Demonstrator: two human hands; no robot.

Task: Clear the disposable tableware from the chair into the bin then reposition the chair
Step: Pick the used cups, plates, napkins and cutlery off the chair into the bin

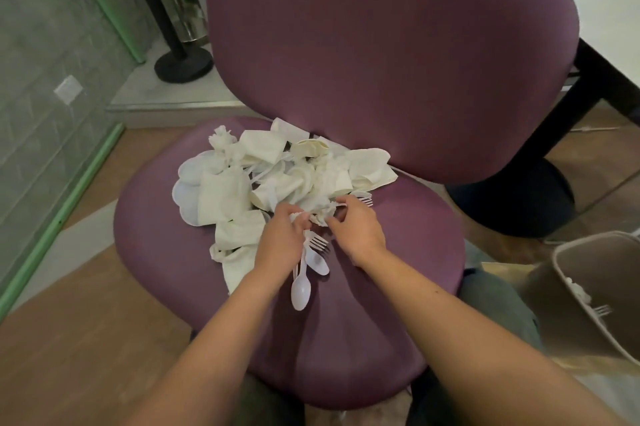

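1. Right now, a purple chair (pixel 381 287) fills most of the head view, its padded seat facing the person and its backrest rising behind.
2. On the seat lies a heap of white disposable tableware (pixel 277 176): crumpled napkins, crushed paper cups, flat plates at the left edge, and plastic cutlery.
3. The heap sits on the far and left part of the seat, reaching up to the foot of the backrest.
4. The left hand (pixel 282 245) rests at the near edge of the heap, its grip curled around a bundle of plastic cutlery (pixel 306 269); spoon bowls and fork tines stick out below and beside the fingers.
5. One white spoon (pixel 300 292) hangs lowest from that bundle, its bowl over the bare seat.
6. The right hand (pixel 356 228) is just beside the left, its fingers bent and pinching crumpled white paper at the heap's near edge.
7. Two white forks (pixel 363 198) lie just beyond the right hand's fingertips, tines pointing right.
8. A beige bin (pixel 568 287) stands tilted at the right edge of the view, close to the chair, with a scrap of white paper and a fork inside.
9. A dark stool (pixel 512 200) stands behind the chair on the right, under a white bench (pixel 609 3) with black legs.
10. A black post base (pixel 183 67) stands on a raised ledge at the upper left, and the floor is wood-toned.
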